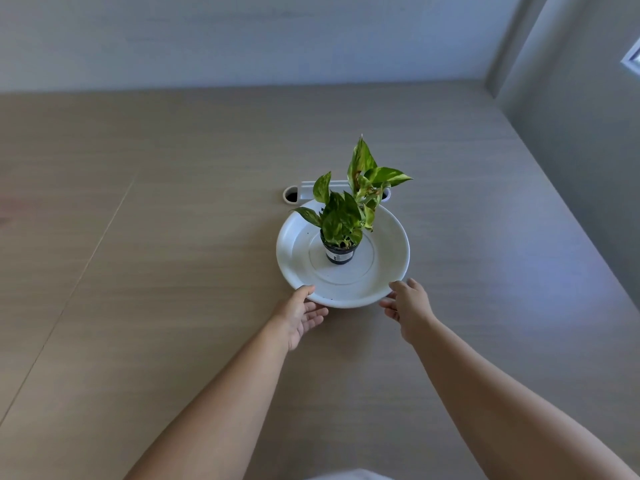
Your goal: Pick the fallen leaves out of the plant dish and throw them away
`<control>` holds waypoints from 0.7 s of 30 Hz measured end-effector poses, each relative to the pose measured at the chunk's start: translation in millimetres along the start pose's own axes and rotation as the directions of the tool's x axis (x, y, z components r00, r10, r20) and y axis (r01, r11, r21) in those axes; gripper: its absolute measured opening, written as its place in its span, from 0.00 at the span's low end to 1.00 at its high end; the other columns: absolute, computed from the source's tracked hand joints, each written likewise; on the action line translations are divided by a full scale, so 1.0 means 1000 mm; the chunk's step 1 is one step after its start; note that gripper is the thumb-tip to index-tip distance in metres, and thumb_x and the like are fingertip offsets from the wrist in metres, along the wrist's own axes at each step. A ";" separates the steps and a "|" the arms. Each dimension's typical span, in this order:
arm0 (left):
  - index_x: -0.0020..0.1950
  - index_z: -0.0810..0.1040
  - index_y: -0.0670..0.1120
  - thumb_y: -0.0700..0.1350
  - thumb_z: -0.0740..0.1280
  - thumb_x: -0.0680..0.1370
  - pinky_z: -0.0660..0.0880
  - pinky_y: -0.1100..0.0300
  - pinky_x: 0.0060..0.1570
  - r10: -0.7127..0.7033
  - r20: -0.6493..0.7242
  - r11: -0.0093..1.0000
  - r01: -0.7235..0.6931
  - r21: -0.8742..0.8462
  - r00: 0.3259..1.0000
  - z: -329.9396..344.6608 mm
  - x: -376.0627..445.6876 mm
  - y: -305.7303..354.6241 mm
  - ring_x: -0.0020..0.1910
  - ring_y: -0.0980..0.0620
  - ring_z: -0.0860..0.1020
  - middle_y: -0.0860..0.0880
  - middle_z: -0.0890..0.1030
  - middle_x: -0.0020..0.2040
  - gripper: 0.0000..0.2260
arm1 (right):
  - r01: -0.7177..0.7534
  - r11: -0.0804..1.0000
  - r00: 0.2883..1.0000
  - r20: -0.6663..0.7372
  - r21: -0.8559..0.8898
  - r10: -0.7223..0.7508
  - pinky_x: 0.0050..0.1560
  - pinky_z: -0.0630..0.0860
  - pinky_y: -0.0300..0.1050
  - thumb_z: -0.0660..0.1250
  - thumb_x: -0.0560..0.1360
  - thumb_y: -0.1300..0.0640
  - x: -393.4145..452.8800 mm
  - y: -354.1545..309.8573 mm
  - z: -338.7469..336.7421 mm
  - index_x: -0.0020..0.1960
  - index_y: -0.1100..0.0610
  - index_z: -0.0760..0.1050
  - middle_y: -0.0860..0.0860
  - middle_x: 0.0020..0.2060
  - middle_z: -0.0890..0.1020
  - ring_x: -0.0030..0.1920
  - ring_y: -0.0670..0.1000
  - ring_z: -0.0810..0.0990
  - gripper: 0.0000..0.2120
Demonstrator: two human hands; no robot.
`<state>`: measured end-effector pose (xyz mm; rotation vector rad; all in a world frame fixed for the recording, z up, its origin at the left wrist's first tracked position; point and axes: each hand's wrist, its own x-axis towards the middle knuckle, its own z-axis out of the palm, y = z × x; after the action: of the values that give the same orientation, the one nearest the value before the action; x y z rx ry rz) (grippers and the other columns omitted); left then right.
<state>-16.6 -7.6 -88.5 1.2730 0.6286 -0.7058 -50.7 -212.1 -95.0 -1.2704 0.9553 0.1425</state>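
Observation:
A white round plant dish [298, 252] sits on the wooden table. A small dark pot [338, 253] with a green variegated plant [343, 216] stands in its middle. I see no loose leaves in the dish, only a few dark specks. My left hand [301, 315] holds the dish's near left rim, thumb on top and fingers underneath. My right hand [408, 308] grips the near right rim in the same way.
The light wooden table [173, 237] stretches wide on all sides. A white cable port cover [294, 194] with a dark hole lies just behind the dish. Grey walls stand at the back and right.

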 end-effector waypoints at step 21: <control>0.70 0.70 0.48 0.56 0.58 0.80 0.70 0.62 0.37 0.097 0.047 0.978 -0.104 0.182 0.994 0.000 -0.026 -0.001 0.48 0.52 0.78 0.52 0.75 0.66 0.21 | 0.094 0.994 0.968 0.236 -0.048 -0.080 0.51 0.76 0.51 0.66 0.76 0.60 -0.065 -0.051 -0.038 0.61 0.50 0.77 0.53 0.57 0.79 0.52 0.56 0.79 0.15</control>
<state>-34.2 -4.8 -69.7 1.4485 0.4723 -0.7147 -82.2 -236.2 -12.7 -1.3150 0.6961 0.2473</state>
